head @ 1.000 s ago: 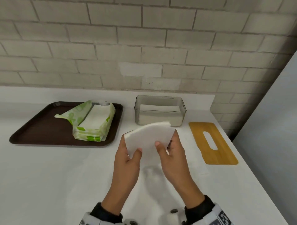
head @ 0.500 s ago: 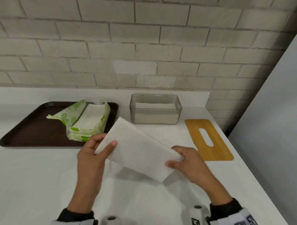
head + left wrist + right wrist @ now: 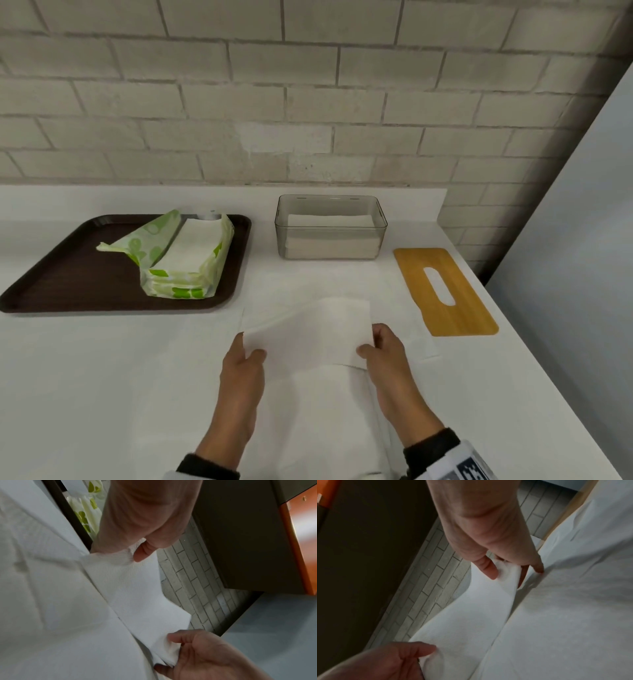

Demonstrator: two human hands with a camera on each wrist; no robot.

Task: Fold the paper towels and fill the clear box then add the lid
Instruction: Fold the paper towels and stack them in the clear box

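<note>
A white paper towel point(image 3: 308, 332) lies spread on the white counter in front of me, its near half lifted. My left hand point(image 3: 251, 351) pinches the lifted edge's left corner between thumb and fingers, and my right hand point(image 3: 371, 346) pinches the right corner. In the wrist views the left hand point(image 3: 137, 553) and the right hand point(image 3: 506, 572) hold the towel point(image 3: 137, 588) point(image 3: 471, 615) above the flat part. The clear box point(image 3: 330, 226) stands behind, partly filled with folded towels. The wooden lid point(image 3: 445, 291) with a slot lies flat to its right.
A dark brown tray point(image 3: 68, 274) at the left holds an open green-and-white pack of paper towels point(image 3: 185, 257). A brick wall rises behind the counter. The counter's right edge runs just past the lid, beside a grey panel point(image 3: 565, 274).
The towel, held up small a second ago, was opened wide in the air and now lies on the counter. Both hands have come down and hold its near edge raised.
</note>
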